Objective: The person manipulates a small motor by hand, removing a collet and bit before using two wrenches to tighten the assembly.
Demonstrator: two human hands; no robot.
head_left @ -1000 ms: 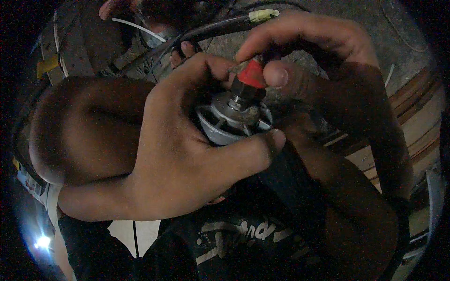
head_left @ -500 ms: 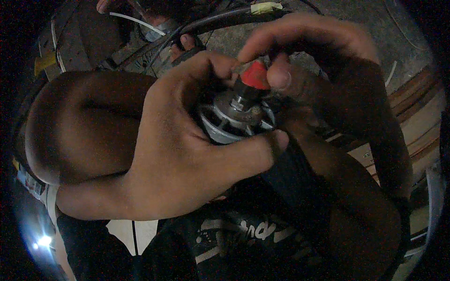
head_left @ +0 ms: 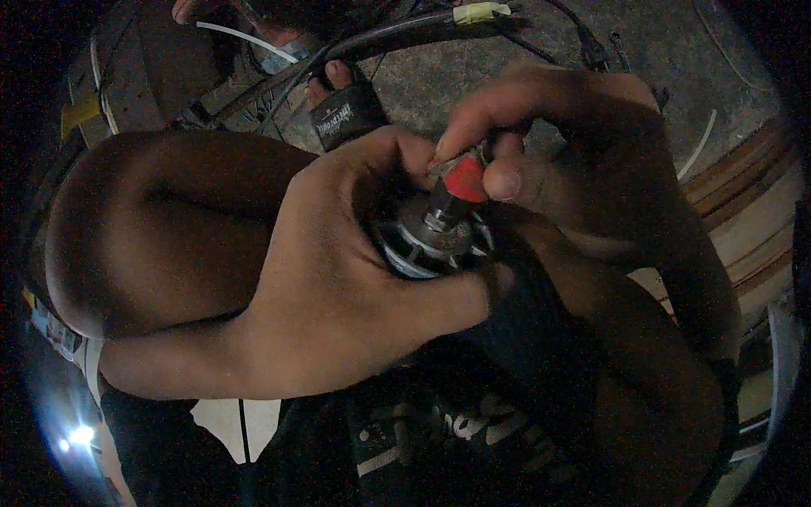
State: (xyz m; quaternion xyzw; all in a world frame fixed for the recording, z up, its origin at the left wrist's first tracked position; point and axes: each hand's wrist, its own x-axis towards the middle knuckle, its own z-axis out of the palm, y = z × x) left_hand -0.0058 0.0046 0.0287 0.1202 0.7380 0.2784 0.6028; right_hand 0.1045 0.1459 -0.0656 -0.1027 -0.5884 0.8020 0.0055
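My left hand (head_left: 338,262) is wrapped round a round grey metal part (head_left: 411,256) with radial ribs, its thumb along the near side. Its underside is hidden by the palm. From its middle a short shiny shaft rises into a dark collar (head_left: 443,205), topped by a small red piece (head_left: 465,179). My right hand (head_left: 557,144) pinches this red piece between thumb and fingers. The left forefinger reaches up beside the same spot. Whether the red piece is a cap or a wrapping, I cannot tell. Both hands are held above my lap.
Beyond my hands, a sandalled foot (head_left: 345,110) rests on the rough floor (head_left: 659,51). Black cables (head_left: 380,38) with a yellow tag (head_left: 481,13) run across the far side. Wooden boards (head_left: 743,194) lie at the right. A bright light (head_left: 81,435) shines at the lower left.
The metal part and both hands have shifted slightly down and toward me. My right fingers have drawn lower round the red piece. More of the sandalled foot shows.
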